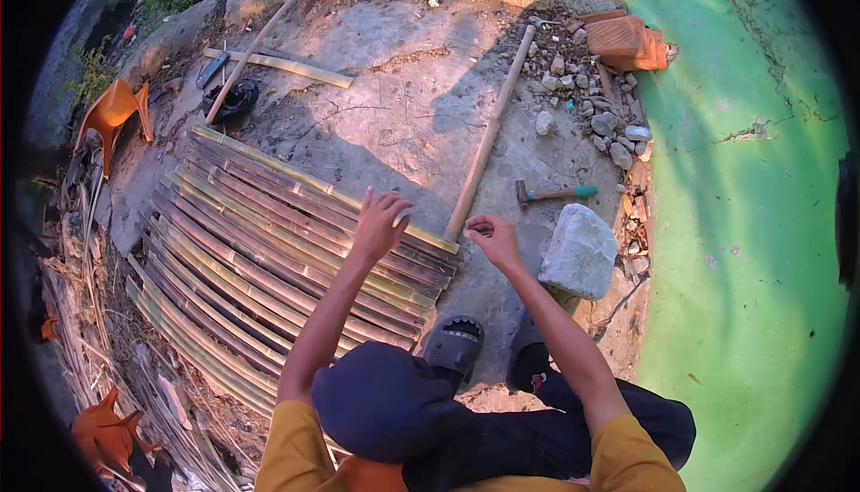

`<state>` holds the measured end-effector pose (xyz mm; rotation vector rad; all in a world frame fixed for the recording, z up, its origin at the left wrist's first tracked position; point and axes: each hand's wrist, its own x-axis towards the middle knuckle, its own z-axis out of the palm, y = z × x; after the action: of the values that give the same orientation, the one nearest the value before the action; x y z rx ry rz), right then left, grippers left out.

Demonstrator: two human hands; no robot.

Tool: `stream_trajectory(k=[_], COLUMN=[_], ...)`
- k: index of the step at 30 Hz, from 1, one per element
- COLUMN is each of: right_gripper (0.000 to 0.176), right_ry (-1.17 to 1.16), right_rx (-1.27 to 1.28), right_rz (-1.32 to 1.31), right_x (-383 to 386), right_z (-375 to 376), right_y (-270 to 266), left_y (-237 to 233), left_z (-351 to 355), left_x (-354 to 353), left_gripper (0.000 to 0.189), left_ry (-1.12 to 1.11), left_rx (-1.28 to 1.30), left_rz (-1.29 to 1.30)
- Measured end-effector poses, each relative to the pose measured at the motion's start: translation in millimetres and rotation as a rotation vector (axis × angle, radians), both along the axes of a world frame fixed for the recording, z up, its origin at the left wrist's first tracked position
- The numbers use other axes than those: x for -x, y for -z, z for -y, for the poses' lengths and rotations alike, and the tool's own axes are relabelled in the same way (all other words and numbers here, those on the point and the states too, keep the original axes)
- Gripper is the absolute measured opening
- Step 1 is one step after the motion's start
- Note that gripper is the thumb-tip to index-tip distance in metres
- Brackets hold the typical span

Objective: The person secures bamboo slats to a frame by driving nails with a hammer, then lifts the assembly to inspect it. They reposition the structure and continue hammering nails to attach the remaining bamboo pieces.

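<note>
My left hand is raised above the bamboo slats, its fingers spread and nothing visible in them. Near the right end of the slats, my right hand is closed in a pinch. Something small and pale may show at its fingertips, too small to name. The slats lie side by side on the ground to my left. A long wooden pole runs away from their right end. Beyond my right hand lies a hammer with a green-ended handle. A pale stone block sits beside my right forearm.
Loose stones and stacked orange tiles lie at the far right, beside a green-painted floor. An orange plastic chair stands at the left. A thin pole crosses a bamboo strip at the back.
</note>
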<state>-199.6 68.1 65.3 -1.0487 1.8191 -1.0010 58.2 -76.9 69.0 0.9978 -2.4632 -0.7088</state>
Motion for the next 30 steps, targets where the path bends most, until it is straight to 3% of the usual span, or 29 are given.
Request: stream_trajectory(k=[4,8,11,25,28,30], right_gripper=[0.015,0.014,0.014,0.013,0.012,0.014], right_ry=[0.017,0.105,0.162,0.321,0.320,0.321], right_rx=[-0.044,-0.003,0.004,0.031,-0.018,-0.027], right_rz=[0.093,0.155,0.173,0.254,0.300,0.350], right_x=[-19.6,-29.3,-31.7,-37.2,-37.9,-37.9], right_z=[-5.7,-9.2,-11.4,-29.9,-33.3,-31.9], right_y=[13.2,15.2,24.2,42.5,59.0,59.2], left_y=[26.1,54.0,63.2,65.1,76.5,62.4], left_z=[-26.3,-31.9,-33.6,-31.6,-34.4,-31.8], left_x=[48.2,49.7,45.3,53.8,49.6,49.9], left_gripper=[0.023,0.017,0.019,0.029,0.020,0.018], left_ry=[0.115,0.228,0.201,0.183,0.137,0.153], left_rx=[-0.047,-0.182,-0.256,-0.392,-0.399,-0.426], left_rz=[0.051,0.201,0.147,0.257,0.089,0.139])
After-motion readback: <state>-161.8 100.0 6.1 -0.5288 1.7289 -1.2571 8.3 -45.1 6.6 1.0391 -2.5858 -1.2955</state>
